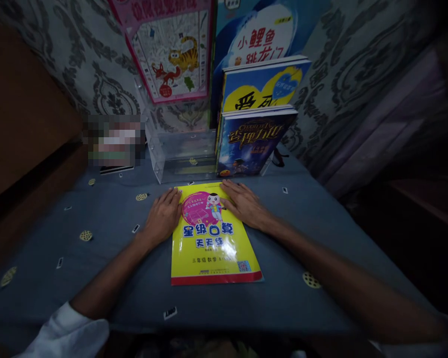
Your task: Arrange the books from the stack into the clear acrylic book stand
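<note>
A yellow workbook (205, 253) with a red bottom strip and a pink cartoon patch lies flat, cover up, on the blue-grey cloth. Along its upper left edge rests my left hand (163, 214), fingers stretched out and touching the side of the cover. My right hand (244, 204) lies over the upper right edge, fingers extended, partly on the cover. Neither hand grips anything. Just behind the workbook stands a clear acrylic book rack (159, 154).
In the rack's right side stand a dark blue book (252, 144), a blue-yellow book (261, 84) and a taller blue one (261, 35). A pink picture book (168, 54) leans at back left. A blurred-out item (115, 141) sits left, near a brown box-like surface (30, 109).
</note>
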{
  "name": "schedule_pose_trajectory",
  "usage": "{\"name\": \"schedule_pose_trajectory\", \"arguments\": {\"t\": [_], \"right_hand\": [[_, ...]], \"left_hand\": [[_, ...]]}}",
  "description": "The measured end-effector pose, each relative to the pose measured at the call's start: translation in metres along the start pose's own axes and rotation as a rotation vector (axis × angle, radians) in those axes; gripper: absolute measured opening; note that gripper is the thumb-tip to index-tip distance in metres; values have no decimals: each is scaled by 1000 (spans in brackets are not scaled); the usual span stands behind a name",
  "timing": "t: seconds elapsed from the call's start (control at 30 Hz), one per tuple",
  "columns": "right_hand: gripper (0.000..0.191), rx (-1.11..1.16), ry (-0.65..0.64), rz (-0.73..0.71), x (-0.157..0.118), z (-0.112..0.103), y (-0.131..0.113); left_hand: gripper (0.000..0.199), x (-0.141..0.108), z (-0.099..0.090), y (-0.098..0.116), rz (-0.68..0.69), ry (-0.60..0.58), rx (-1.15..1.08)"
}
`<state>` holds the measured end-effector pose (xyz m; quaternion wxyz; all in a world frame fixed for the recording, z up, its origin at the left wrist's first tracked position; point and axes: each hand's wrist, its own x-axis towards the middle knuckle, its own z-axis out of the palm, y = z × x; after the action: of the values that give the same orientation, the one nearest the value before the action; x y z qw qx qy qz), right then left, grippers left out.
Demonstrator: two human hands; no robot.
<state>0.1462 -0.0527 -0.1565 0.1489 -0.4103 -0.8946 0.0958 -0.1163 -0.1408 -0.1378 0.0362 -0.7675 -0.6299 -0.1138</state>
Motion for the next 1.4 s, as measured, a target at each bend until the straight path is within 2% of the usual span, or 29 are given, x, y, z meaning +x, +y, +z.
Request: {"name": "schedule_pose_trajectory", "arguments": {"t": [0.27,0.43,0.63,0.77,1.13,1.4], "right_hand": [[62,-29,-30,-24,-15,-3,-8],[72,-18,-78,-67,-47,-10,-17],[84,41,-97,-185,-94,-15,-20],[92,81,-127,-238,-112,-20,-21],[109,144,-244,-257,-114,-26,-13],[105,136,-236,-250,-116,-28,-16]], "left_hand": [[44,0,-2,2,-20,-46,36],[44,2,-2,2,-36,-70,44],[45,1,-2,3,-34,-69,37],[46,1,-3,4,-44,-76,27],[45,0,1,0,-29,-43,3],[45,-1,2,-2,-30,-22,-25]]}}
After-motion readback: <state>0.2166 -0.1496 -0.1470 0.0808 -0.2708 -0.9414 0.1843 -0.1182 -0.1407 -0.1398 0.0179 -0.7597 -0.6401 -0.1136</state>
